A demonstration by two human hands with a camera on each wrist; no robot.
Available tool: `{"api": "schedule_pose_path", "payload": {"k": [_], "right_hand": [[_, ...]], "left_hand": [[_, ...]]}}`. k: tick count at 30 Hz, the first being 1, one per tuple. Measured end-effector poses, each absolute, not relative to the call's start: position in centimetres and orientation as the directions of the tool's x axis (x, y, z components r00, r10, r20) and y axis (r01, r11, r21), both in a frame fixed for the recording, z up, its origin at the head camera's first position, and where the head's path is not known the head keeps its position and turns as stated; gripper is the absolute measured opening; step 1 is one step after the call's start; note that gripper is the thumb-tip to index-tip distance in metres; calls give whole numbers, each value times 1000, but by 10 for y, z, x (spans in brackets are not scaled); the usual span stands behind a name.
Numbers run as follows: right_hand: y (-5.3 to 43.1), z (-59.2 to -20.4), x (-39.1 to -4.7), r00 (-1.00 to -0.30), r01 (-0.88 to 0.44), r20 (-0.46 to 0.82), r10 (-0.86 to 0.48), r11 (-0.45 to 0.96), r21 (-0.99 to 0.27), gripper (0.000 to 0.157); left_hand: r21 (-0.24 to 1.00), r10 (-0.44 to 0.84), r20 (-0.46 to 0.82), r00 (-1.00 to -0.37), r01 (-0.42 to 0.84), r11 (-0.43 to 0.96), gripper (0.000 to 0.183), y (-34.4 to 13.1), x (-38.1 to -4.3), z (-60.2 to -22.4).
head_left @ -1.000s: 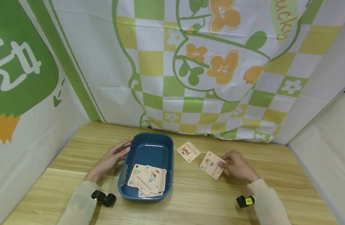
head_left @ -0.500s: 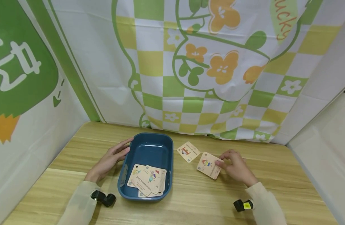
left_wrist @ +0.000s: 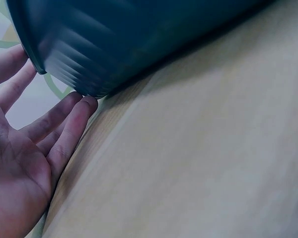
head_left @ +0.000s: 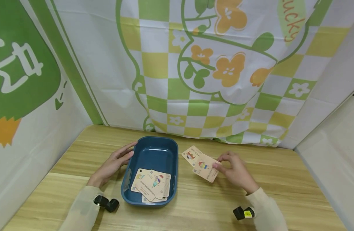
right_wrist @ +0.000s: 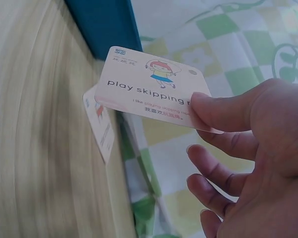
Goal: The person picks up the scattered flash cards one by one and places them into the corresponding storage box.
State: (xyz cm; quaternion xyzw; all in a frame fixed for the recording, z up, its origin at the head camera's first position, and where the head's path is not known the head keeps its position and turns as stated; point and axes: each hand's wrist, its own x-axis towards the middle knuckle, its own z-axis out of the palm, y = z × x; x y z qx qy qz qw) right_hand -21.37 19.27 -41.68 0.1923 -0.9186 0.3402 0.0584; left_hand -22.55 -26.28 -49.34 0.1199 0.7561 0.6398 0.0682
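Note:
Between thumb and index finger my right hand (head_left: 236,170) pinches a flash card (right_wrist: 151,89) that reads "play skipping r…", its last letters under the thumb. In the head view this card overlaps a second card (head_left: 191,154), "take a break", which lies on the table. My left hand (head_left: 114,163) rests its fingertips on the outer left side of a dark blue tray (head_left: 177,154); in the left wrist view the fingers (left_wrist: 69,129) are extended against its wall. Several cards (head_left: 151,186) lie loosely piled in the tray's near end, "play badminton" on top.
The wooden table (head_left: 200,211) carries the tray and cards. A checked, flowered curtain (head_left: 217,96) hangs along its back edge, and white printed sheets (head_left: 75,106) stand at the sides. A black wrist camera (head_left: 106,203) sits on each forearm.
My right hand has carried the skipping card leftward, up off the table and over part of the "take a break" card. The left hand and tray have stayed in place.

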Motion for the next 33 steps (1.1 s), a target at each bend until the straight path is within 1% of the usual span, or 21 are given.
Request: {"api": "schedule_pose_path", "payload": {"k": [7, 18, 22, 33], "right_hand": [[180, -414, -212, -898, -440, 289, -332, 643, -627, 9], [162, -407, -208, -891, -451, 311, -331, 555, -699, 8], [154, -407, -206, -879, -472, 327, -348, 524, -710, 8], [130, -411, -202, -865, -492, 350, -360, 470, -733, 8]], "left_hand": [[983, 270, 52, -962, 97, 157, 55, -263, -225, -494], [982, 261, 42, -964, 88, 164, 55, -263, -227, -495], [983, 254, 30, -967, 74, 169, 55, -264, -227, -494], [983, 265, 50, -963, 94, 156, 55, -263, -227, -494]]}}
